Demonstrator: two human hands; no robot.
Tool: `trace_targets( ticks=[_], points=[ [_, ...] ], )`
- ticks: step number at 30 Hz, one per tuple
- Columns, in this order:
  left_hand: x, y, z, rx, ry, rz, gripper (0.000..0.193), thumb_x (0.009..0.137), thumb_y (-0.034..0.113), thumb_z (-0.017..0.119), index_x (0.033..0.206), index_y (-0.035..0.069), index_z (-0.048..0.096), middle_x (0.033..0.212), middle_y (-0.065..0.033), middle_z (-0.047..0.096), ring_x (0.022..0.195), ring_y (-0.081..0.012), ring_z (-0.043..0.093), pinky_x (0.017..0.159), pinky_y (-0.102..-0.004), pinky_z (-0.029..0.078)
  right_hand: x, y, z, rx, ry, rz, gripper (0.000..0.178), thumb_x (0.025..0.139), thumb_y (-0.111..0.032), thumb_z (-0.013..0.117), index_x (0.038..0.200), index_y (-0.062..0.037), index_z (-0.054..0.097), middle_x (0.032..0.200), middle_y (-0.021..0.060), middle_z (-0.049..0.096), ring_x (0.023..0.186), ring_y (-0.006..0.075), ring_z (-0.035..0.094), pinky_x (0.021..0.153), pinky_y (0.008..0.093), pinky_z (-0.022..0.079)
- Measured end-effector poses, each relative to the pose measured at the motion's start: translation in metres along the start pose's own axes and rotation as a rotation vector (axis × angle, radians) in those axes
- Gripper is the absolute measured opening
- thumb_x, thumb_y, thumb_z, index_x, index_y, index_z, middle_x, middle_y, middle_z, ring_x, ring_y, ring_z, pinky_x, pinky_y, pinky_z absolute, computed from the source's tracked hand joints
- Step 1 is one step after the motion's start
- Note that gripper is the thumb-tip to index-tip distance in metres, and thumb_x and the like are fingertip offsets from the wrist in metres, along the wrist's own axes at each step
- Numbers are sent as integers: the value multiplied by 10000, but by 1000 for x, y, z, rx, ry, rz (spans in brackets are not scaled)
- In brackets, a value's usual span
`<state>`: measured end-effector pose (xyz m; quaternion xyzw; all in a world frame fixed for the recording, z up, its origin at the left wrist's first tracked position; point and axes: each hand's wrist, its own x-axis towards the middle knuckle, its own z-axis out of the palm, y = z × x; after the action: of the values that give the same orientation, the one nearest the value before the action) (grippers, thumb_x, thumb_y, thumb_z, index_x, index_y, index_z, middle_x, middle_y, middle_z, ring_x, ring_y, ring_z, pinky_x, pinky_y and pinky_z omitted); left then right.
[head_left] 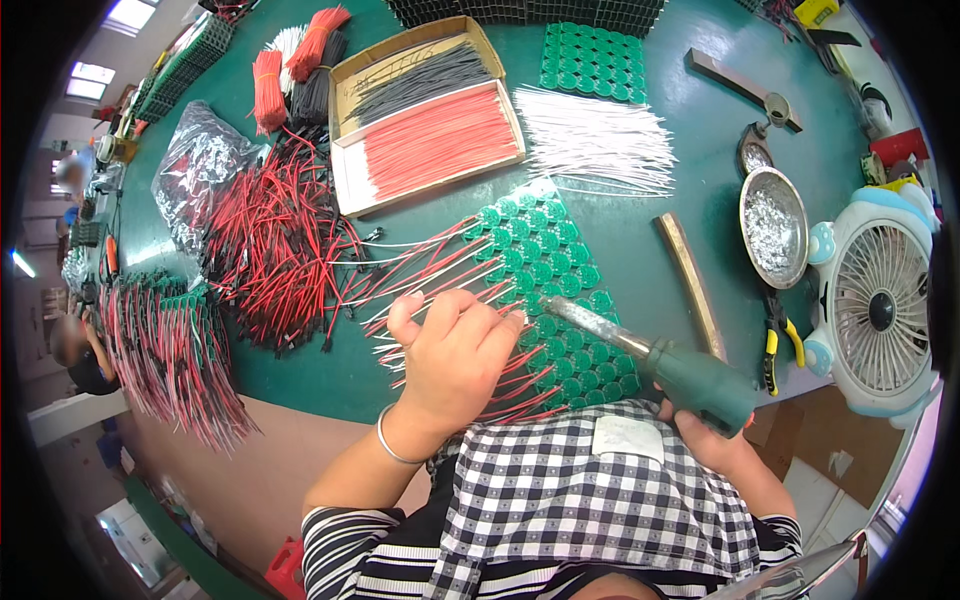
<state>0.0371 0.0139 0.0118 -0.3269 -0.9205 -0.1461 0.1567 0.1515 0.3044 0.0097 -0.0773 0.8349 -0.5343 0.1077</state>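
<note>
A panel of round green circuit boards [575,255] lies on the table before me, with red and white wires [440,262] running off its left side. Over its left edge, my left hand [455,345] is closed, thumb and fingers pinched around a thin wire that is mostly hidden. My right hand [708,440] grips the green handle of a soldering iron [695,385]. The iron's metal tip points left and rests at the boards, close to my left fingertips. Which pad it touches is too small to tell.
Behind the panel are white wires [595,140] and a box [343,180] of red and black wires. Bundled red-black leads [270,240] lie left. To the right are a metal bar [690,285], a solder dish [773,228], pliers [772,350] and a fan [880,310].
</note>
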Motion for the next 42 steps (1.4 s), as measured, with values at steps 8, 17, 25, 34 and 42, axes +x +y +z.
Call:
trace_targets(
  ticks=[8, 17, 25, 34, 42],
  points=[
    [-2, -3, 9, 7, 0, -7, 113, 758, 160, 657, 867, 164, 689, 755, 57, 544, 837, -131, 552, 940, -468, 237, -1, 2, 9, 55, 90, 155, 278, 728, -52, 699, 1004, -33, 676, 1037, 134, 666, 985, 318, 613, 865, 407, 481],
    [1, -5, 8, 16, 22, -11, 130, 707, 126, 715, 818, 188, 686, 742, 80, 556, 810, -128, 539, 887, -425, 256, 4, -1, 8, -22, 19, 184, 313, 719, -74, 716, 1026, -32, 671, 1092, 138, 643, 1043, 324, 583, 875, 405, 482],
    [2, -5, 15, 54, 49, 3, 130, 702, 124, 717, 813, 186, 691, 744, 71, 554, 813, -135, 537, 885, -430, 261, 5, 7, 10, 138, 95, 75, 437, 940, -290, 527, 1246, 20, 494, 1041, 92, 618, 740, 182, 611, 734, 335, 490],
    [3, -4, 14, 67, 57, 0, 156, 693, 108, 724, 827, 183, 696, 751, 63, 558, 815, -143, 538, 880, -428, 264, -2, 8, 13, 190, 110, 95, 437, 938, -297, 542, 1233, 24, 514, 1048, 106, 615, 727, 171, 608, 747, 328, 493],
    [0, -9, 19, 52, 78, 8, 151, 699, 117, 736, 823, 188, 688, 749, 74, 562, 792, -130, 537, 881, -421, 260, 6, 11, 22, 128, 153, 146, 279, 752, -22, 699, 1025, -7, 640, 1006, 125, 646, 1004, 264, 603, 879, 374, 475]
  ],
)
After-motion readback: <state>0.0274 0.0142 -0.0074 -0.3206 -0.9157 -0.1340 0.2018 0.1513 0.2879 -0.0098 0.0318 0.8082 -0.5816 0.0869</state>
